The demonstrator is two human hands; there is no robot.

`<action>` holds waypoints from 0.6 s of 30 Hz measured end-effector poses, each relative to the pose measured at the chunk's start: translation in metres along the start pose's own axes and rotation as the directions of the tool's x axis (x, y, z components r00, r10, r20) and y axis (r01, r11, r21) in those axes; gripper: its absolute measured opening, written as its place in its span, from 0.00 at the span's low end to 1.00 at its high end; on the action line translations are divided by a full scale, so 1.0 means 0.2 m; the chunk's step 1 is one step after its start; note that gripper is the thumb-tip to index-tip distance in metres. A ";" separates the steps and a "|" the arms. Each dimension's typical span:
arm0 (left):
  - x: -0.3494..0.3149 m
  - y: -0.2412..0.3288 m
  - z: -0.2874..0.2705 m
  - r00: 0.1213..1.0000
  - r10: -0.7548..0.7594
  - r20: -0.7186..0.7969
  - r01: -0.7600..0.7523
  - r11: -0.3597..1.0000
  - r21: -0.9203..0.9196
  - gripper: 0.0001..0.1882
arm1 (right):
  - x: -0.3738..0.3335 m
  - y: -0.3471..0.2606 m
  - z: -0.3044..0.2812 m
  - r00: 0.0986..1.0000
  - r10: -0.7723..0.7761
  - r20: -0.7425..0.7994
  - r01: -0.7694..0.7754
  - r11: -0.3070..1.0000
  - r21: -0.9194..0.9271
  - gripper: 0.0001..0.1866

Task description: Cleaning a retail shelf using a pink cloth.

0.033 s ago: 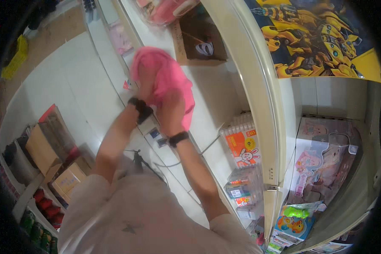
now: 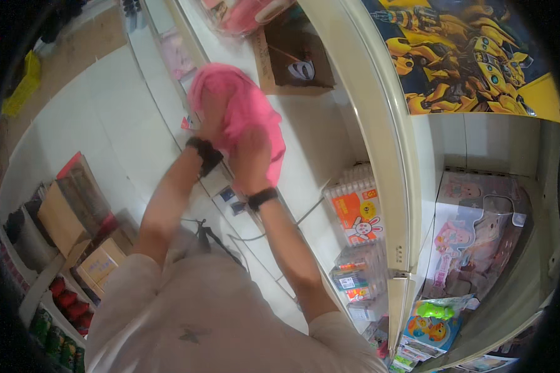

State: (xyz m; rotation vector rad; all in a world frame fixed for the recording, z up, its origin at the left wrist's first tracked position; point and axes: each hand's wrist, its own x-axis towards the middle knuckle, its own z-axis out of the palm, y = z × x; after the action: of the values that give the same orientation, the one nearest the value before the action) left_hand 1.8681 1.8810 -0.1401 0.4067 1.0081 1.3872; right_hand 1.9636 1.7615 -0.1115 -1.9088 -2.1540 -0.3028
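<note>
The left hand (image 2: 213, 117) and right hand (image 2: 252, 158) lay on the pink cloth (image 2: 258, 112) over the white shelf (image 2: 314, 127) — whether either gripped it, I couldn't tell.

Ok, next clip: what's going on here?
A person has both bare hands on a bunched pink cloth over the front part of a white shelf. The left hand is at the cloth's left side, and the right hand is on its nearer part; blur hides the fingers' exact grip. An open cardboard box sits beyond the cloth, and orange-fronted packs stand nearer, to the right.
</note>
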 end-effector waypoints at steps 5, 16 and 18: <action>0.31 -0.04 -0.15 0.970 0.170 0.176 -0.197 0.969 0.151 0.08 | 0.16 -0.06 -0.04 0.995 -0.049 0.082 0.044 0.997 0.060 0.20; 0.17 -0.21 -0.19 0.991 -0.077 0.109 0.041 0.953 0.300 0.20 | -0.22 0.11 -0.18 0.998 0.028 0.062 -0.040 0.981 0.192 0.31; 0.00 -0.30 -0.14 0.987 0.018 0.161 -0.053 0.975 0.218 0.22 | -0.36 0.18 -0.26 0.996 0.055 0.073 -0.067 0.984 0.163 0.26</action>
State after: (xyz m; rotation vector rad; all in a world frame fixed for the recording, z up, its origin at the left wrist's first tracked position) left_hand 1.8833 1.8609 -0.2010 0.6930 1.0309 1.2563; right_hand 2.0108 1.6813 -0.0861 -1.9120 -2.0854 -0.0456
